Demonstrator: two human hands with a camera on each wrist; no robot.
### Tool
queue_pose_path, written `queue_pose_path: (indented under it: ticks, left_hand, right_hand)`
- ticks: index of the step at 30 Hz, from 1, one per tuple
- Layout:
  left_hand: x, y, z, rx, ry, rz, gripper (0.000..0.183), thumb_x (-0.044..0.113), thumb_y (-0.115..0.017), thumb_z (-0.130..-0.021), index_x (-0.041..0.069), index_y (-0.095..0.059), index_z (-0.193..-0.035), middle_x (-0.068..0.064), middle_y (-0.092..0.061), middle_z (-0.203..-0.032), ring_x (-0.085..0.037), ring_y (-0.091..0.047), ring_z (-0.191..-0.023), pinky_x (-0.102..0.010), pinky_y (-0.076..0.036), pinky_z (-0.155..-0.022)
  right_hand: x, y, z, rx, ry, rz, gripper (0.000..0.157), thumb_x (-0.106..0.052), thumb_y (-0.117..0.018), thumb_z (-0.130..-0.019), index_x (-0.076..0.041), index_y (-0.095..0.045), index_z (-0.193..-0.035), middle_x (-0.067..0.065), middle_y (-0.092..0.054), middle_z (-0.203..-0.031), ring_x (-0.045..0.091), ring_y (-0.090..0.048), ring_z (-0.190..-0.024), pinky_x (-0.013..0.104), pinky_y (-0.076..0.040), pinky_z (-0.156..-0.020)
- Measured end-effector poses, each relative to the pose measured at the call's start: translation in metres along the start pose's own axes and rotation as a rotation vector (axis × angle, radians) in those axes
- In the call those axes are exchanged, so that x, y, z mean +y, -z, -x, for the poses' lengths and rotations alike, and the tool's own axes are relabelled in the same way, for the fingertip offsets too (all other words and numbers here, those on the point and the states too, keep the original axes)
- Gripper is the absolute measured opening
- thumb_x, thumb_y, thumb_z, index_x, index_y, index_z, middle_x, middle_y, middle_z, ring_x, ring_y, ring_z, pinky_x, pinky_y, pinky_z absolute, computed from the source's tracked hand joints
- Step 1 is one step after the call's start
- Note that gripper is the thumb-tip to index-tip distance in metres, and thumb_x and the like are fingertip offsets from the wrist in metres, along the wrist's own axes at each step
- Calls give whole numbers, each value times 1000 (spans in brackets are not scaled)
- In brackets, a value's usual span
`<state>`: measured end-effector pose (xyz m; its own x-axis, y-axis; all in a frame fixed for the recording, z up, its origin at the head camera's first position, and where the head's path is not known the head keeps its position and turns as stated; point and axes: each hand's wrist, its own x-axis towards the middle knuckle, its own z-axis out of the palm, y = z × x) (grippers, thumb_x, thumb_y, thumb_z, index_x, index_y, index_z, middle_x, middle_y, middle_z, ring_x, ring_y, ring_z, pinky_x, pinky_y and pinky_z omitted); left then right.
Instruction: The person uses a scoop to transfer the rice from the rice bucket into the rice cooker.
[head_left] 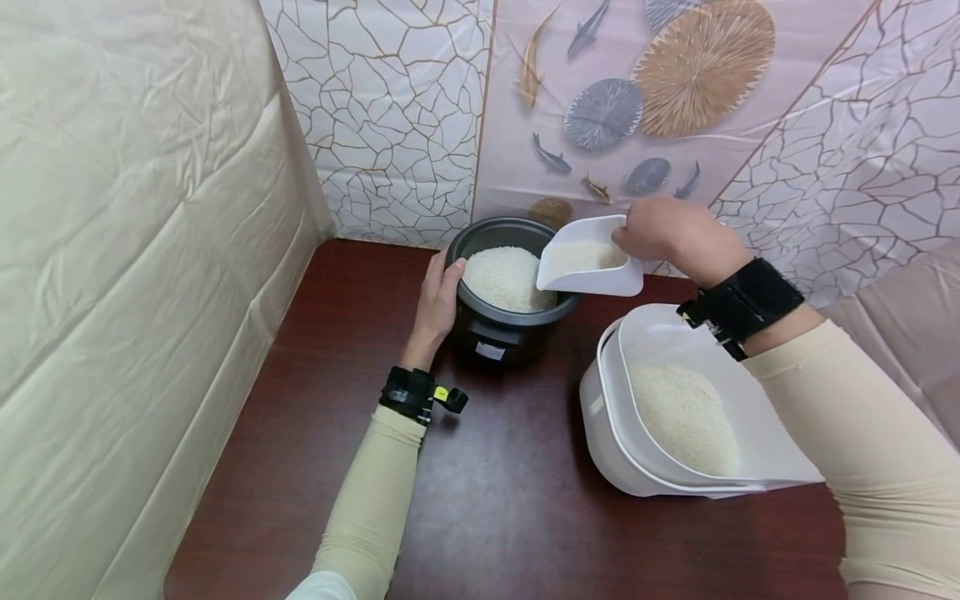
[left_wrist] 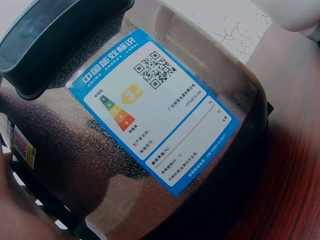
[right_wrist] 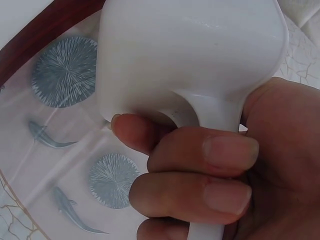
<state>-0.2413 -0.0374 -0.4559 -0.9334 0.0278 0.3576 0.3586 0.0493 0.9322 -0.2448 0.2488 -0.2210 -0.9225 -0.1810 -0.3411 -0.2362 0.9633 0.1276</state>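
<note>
My right hand (head_left: pixel 667 233) grips a white scoop (head_left: pixel 626 282) holding some rice, its front lip over the rice cooker's right rim. In the right wrist view, curled fingers (right_wrist: pixel 200 195) wrap the handle under the scoop's white body (right_wrist: pixel 185 55). The dark rice cooker (head_left: pixel 517 318) stands uncovered, with a mound of white rice (head_left: pixel 506 279) inside. At its left side my left hand (head_left: pixel 438 296) holds on, thumb near the rim. The left wrist view shows the cooker's side close up, with a blue-edged energy label (left_wrist: pixel 155 110) and part of that hand (left_wrist: pixel 20 215).
A white bin (head_left: pixel 603 417) with more rice (head_left: pixel 682 417) stands on the dark red table (head_left: pixel 487 500), below my right forearm. Patterned cloth (head_left: pixel 397 108) hangs behind the cooker, and a cream cloth (head_left: pixel 150 250) hangs at the left.
</note>
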Motion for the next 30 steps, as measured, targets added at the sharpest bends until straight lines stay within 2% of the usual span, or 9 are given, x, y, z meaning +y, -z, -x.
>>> queue_pose_path:
  ticks: [12, 18, 21, 30]
  left_hand:
    - [0, -1, 0, 7, -3, -14, 57, 50, -42, -109, 24, -50, -159, -6, -52, -143, -19, -50, -127, -45, -39, -111]
    - [0, -1, 0, -8, -3, 3, 57, 48, -41, -110, 23, -49, -160, -9, -50, -148, -23, -49, -132, -49, -38, -112]
    - [0, 0, 0, -12, -2, 3, 57, 48, -41, -110, 22, -48, -160, -9, -49, -150, -23, -48, -133, -49, -38, -113]
    - [-1, 0, 0, 0, 1, -18, 58, 50, -41, -110, 22, -49, -160, -7, -51, -145, -19, -50, -129, -45, -39, -111]
  right_hand:
    - [-2, 1, 3, 17, -13, 32, 42, -30, -41, -105, -1, -73, -107, 18, -63, -102, 36, -57, -93, 53, -50, -73]
    - [-4, 3, 4, 10, -18, 41, 40, -30, -44, -104, -2, -73, -108, 19, -62, -104, 36, -57, -94, 50, -49, -70]
    - [-6, 4, 4, 2, -17, 43, 39, -31, -45, -104, -4, -72, -107, 18, -61, -102, 36, -58, -93, 49, -48, -69]
    - [-11, 5, 6, 35, -25, 68, 35, -29, -45, -100, -6, -72, -99, 21, -63, -106, 38, -58, -94, 57, -51, -71]
